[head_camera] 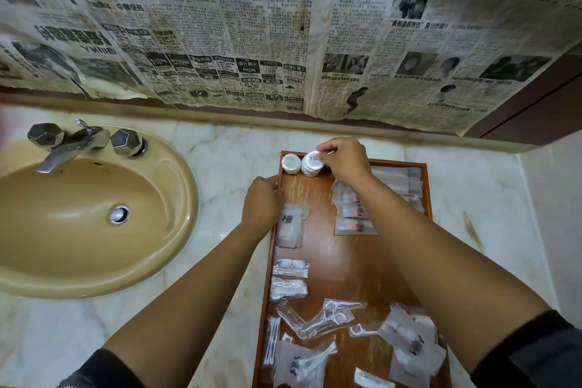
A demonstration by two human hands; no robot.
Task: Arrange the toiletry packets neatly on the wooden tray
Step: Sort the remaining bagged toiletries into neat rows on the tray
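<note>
A wooden tray lies on the marble counter, right of the sink. My right hand pinches a round white soap packet at the tray's far left corner, beside a second round packet. My left hand rests on the tray's left rim, fingers curled over the edge. Flat clear packets lie along the left side, cotton-bud packets below them. A stack of packets sits under my right forearm. Loose packets are scattered over the near end.
A tan oval sink with a chrome tap fills the left of the counter. Newspaper sheets cover the wall behind. A dark wooden panel closes the right corner. Marble counter shows right of the tray.
</note>
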